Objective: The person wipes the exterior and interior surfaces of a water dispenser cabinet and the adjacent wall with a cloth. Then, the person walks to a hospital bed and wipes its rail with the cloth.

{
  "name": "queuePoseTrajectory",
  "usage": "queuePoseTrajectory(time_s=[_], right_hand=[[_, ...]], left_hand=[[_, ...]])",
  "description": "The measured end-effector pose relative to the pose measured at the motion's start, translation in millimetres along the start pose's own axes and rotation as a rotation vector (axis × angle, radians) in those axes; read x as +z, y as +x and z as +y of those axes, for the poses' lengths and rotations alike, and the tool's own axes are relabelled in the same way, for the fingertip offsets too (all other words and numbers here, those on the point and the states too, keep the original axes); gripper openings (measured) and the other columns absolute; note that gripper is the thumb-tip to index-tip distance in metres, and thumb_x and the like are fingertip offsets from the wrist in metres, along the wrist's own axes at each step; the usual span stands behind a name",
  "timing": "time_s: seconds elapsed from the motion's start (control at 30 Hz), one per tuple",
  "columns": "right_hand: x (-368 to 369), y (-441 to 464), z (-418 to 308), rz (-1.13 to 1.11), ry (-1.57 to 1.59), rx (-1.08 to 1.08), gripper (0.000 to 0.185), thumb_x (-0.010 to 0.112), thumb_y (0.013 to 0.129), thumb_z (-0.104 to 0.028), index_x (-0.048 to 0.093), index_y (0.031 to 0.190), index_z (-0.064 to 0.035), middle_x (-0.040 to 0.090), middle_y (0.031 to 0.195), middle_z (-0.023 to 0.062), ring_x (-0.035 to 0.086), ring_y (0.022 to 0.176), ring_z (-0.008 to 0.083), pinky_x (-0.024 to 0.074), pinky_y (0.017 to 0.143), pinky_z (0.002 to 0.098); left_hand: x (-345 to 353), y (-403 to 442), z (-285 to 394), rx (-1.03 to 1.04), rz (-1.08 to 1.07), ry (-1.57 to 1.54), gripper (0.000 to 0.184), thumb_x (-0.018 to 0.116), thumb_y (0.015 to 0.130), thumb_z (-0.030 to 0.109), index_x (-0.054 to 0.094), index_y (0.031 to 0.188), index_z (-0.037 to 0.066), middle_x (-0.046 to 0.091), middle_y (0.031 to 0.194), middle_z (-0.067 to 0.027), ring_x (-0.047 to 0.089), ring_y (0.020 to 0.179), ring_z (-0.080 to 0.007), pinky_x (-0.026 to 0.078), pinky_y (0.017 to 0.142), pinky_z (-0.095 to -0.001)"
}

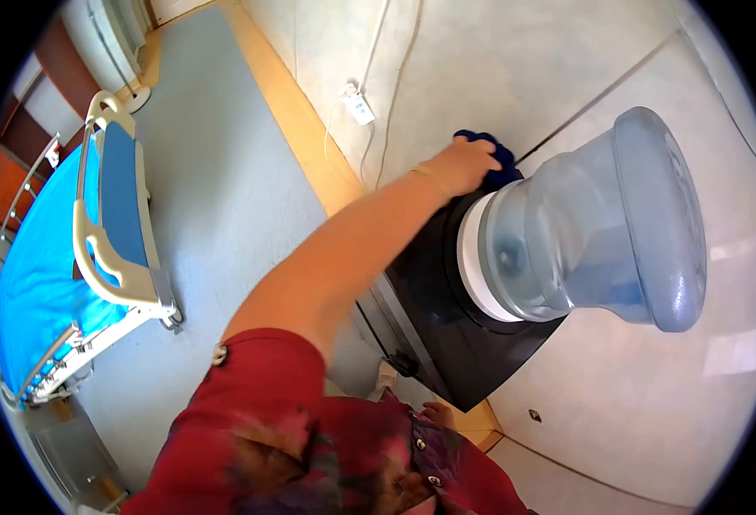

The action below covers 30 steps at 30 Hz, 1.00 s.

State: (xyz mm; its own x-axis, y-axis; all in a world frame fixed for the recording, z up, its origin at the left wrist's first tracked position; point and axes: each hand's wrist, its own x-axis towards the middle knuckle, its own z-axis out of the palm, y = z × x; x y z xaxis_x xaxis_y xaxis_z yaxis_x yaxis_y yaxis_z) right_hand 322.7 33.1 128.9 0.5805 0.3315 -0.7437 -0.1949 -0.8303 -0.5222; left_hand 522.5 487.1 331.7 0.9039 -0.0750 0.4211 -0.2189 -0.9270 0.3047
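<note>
My left hand (pixel 464 167) reaches to the back corner of the black water dispenser's top (pixel 455 343), its fingers closed over a dark blue cloth (pixel 502 176). The cloth lies bunched between the dispenser and the wall side, beside the bottle's neck. A large clear bluish water bottle (pixel 567 227) stands upside down in the dispenser, seated in a white collar (pixel 477 257). Low in the view, close to my red shirt, a small part of my right hand (pixel 438 415) shows; most of its fingers are hidden.
A bed with a blue cover (pixel 52 275) and a pale end rail stands on the grey floor (pixel 206 146) at left. A white power strip (pixel 358 106) with cables hangs along the pale wall (pixel 498 69) behind the dispenser.
</note>
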Motion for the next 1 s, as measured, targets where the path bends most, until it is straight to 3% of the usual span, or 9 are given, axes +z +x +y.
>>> queuePoseTrajectory(time_s=[0.07, 0.23, 0.3, 0.33, 0.43, 0.57, 0.73, 0.9, 1.0], right_hand=[[9.5, 7.5, 21.2, 0.043, -0.006, 0.035, 0.029, 0.052, 0.08, -0.02, 0.064, 0.102, -0.0045, 0.065, 0.088, 0.0138, 0.063, 0.079, 0.0243, 0.0484, 0.072, 0.0329], [28.8, 40.5, 42.8, 0.037, -0.297, -0.025, 0.031, 0.053, 0.08, -0.025, 0.064, 0.102, -0.006, 0.064, 0.097, 0.0154, 0.063, 0.084, 0.0292, 0.0489, 0.073, 0.0357], [38.1, 68.0, 29.6, -0.239, -1.063, -0.567, 0.03, 0.054, 0.08, -0.027, 0.065, 0.099, -0.0066, 0.064, 0.099, 0.0155, 0.061, 0.089, 0.0314, 0.0488, 0.076, 0.0384], [41.0, 54.1, -5.3, -0.189, -0.793, -0.507, 0.029, 0.056, 0.078, -0.027, 0.065, 0.097, -0.0073, 0.064, 0.1, 0.0127, 0.06, 0.094, 0.0287, 0.0484, 0.079, 0.0383], [77.0, 105.5, -31.9, -0.183, -0.556, -0.474, 0.027, 0.057, 0.078, -0.027, 0.066, 0.096, -0.0091, 0.065, 0.097, 0.0107, 0.061, 0.091, 0.0276, 0.0488, 0.078, 0.0375], [137.7, 141.7, -118.8, -0.336, -0.538, -0.594, 0.026, 0.055, 0.077, -0.026, 0.067, 0.095, -0.0102, 0.066, 0.09, 0.0112, 0.063, 0.085, 0.0279, 0.0489, 0.077, 0.0375], [197.6, 153.5, -218.2, -0.436, -0.813, -0.742, 0.028, 0.054, 0.079, -0.024, 0.066, 0.099, -0.0079, 0.067, 0.089, 0.0128, 0.065, 0.084, 0.0257, 0.0494, 0.076, 0.0325], [238.3, 156.5, -285.8, -0.492, -0.825, -0.811, 0.028, 0.053, 0.078, -0.024, 0.066, 0.096, -0.0072, 0.066, 0.09, 0.0139, 0.063, 0.084, 0.0293, 0.0485, 0.078, 0.0352], [255.6, 176.8, -307.2, -0.483, -0.84, -0.85, 0.027, 0.052, 0.077, -0.023, 0.066, 0.093, -0.0061, 0.066, 0.087, 0.0141, 0.062, 0.083, 0.031, 0.0479, 0.077, 0.0373]], left_hand=[[-15.9, -36.7, -13.4, -0.055, 0.163, -0.33, 0.028, 0.057, 0.076, 0.003, 0.061, 0.103, 0.006, 0.055, 0.11, -0.0154, 0.053, 0.099, -0.0353, 0.043, 0.086, -0.0389], [-62.9, -180.6, -12.5, -0.355, 0.213, -0.581, 0.03, 0.055, 0.078, 0.0, 0.059, 0.108, 0.003, 0.06, 0.107, -0.0148, 0.058, 0.099, -0.027, 0.044, 0.087, -0.0306], [-55.4, -255.8, -18.3, -0.583, 0.171, -0.638, 0.03, 0.053, 0.079, -0.001, 0.059, 0.108, 0.0, 0.061, 0.108, -0.0111, 0.058, 0.099, -0.0187, 0.044, 0.088, -0.0285], [-37.7, -301.5, -19.8, -0.674, 0.224, -0.685, 0.03, 0.052, 0.081, 0.0, 0.059, 0.11, 0.001, 0.061, 0.109, -0.0087, 0.057, 0.098, -0.0156, 0.044, 0.087, -0.028], [-28.7, -415.8, 14.1, -1.128, 0.26, -0.666, 0.03, 0.054, 0.082, 0.015, 0.06, 0.109, 0.003, 0.062, 0.105, -0.0175, 0.059, 0.096, -0.0289, 0.044, 0.088, -0.0332], [-52.5, -537.2, 64.2, -1.415, 0.359, -0.521, 0.029, 0.053, 0.083, 0.018, 0.061, 0.107, 0.004, 0.061, 0.102, -0.0193, 0.058, 0.097, -0.033, 0.045, 0.085, -0.0363], [-94.6, -623.5, 100.3, -1.495, 0.687, -0.215, 0.023, 0.057, 0.079, 0.008, 0.062, 0.101, 0.005, 0.063, 0.101, -0.0145, 0.059, 0.093, -0.0326, 0.045, 0.083, -0.0375], [-139.6, -633.6, 105.5, -1.485, 0.593, 0.276, 0.023, 0.057, 0.077, 0.004, 0.063, 0.099, 0.006, 0.063, 0.101, -0.0112, 0.059, 0.089, -0.0344, 0.046, 0.081, -0.038], [-176.3, -622.8, 97.0, -1.501, 0.973, 0.202, 0.024, 0.053, 0.081, -0.002, 0.062, 0.102, 0.004, 0.064, 0.096, -0.0127, 0.062, 0.085, -0.0256, 0.047, 0.078, -0.0322]])
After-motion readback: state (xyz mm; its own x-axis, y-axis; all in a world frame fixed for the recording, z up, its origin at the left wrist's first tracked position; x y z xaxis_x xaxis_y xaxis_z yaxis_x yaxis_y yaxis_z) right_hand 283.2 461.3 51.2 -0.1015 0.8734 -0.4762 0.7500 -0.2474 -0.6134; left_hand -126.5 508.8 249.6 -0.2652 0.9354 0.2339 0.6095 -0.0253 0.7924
